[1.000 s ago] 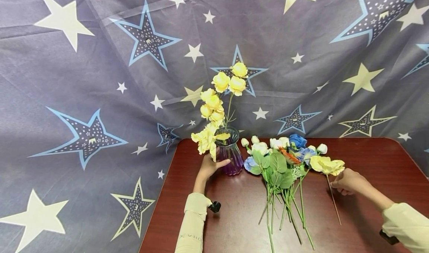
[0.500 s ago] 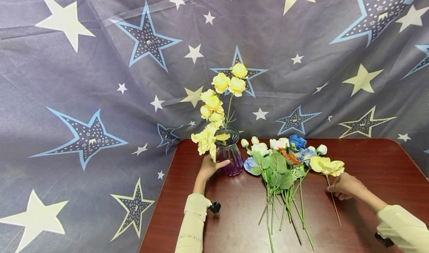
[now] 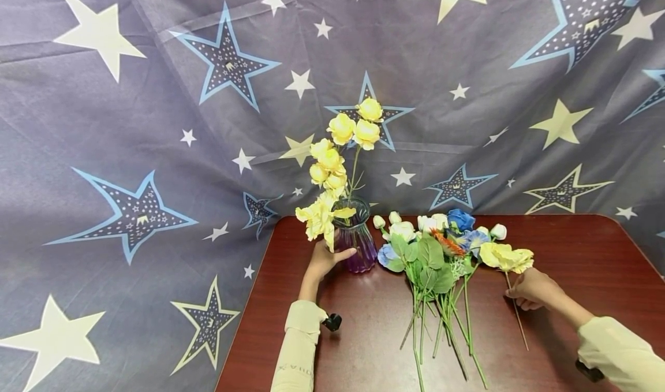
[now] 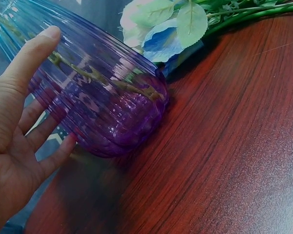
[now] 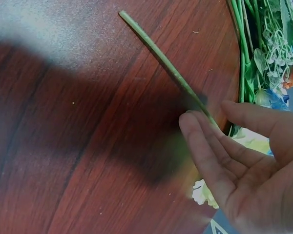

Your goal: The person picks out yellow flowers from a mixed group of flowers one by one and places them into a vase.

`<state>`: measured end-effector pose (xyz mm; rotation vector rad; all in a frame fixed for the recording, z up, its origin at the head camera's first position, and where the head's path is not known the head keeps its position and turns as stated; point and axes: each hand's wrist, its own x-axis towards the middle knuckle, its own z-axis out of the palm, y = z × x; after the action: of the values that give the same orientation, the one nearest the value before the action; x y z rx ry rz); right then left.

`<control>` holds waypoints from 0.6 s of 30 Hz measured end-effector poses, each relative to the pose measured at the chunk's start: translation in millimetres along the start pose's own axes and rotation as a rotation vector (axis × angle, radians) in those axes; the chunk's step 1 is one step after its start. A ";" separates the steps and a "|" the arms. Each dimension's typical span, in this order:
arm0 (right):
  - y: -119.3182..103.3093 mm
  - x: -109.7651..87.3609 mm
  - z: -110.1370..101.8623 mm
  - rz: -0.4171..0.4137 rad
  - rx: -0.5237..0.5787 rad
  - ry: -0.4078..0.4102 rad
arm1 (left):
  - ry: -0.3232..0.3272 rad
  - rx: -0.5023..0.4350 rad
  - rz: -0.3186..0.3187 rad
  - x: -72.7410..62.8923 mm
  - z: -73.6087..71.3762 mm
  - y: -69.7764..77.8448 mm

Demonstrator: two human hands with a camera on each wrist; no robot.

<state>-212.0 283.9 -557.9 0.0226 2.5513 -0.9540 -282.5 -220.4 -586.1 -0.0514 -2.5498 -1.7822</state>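
My left hand [image 3: 323, 259] holds the ribbed glass vase [image 4: 107, 102], thumb across its near side and fingers round the far side. The glass fades from blue-green at the neck to purple at the base. Yellow flowers [image 3: 331, 158] stand in it, one large bloom drooping over the left rim; a stem shows through the glass. At the right, my right hand [image 3: 535, 288] has its thumb and fingers around the stem [image 5: 161, 57] of a single yellow flower [image 3: 506, 257], just below the bloom. The stem's lower end lies toward the table's front.
Between the hands lies a bunch of artificial flowers [image 3: 431, 259], white, blue and orange, with green leaves and stems pointing forward. All rest on a reddish-brown table [image 3: 363, 334]. A star-patterned cloth [image 3: 441, 51] hangs behind it.
My right hand has shifted slightly left, and its fingers have come in around the yellow flower's stem. The left hand and the vase have stayed in place.
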 end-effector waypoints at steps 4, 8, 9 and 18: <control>-0.5 1.3 -1.0 0.008 0.018 0.004 | -0.008 -0.007 0.004 0.6 -0.4 1.4; -1.3 1.3 -1.7 0.011 0.043 0.008 | -0.002 -0.008 -0.002 0.8 -0.8 2.6; -1.1 1.5 -1.6 0.014 0.049 0.007 | 0.001 -0.009 -0.004 0.8 -0.9 2.7; 4.3 5.9 0.9 0.029 0.073 0.009 | -0.015 0.009 0.008 -1.0 -1.1 1.3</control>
<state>-216.4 285.9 -563.5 0.0857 2.5166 -1.0374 -281.4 -220.9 -584.6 -0.0750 -2.5636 -1.7739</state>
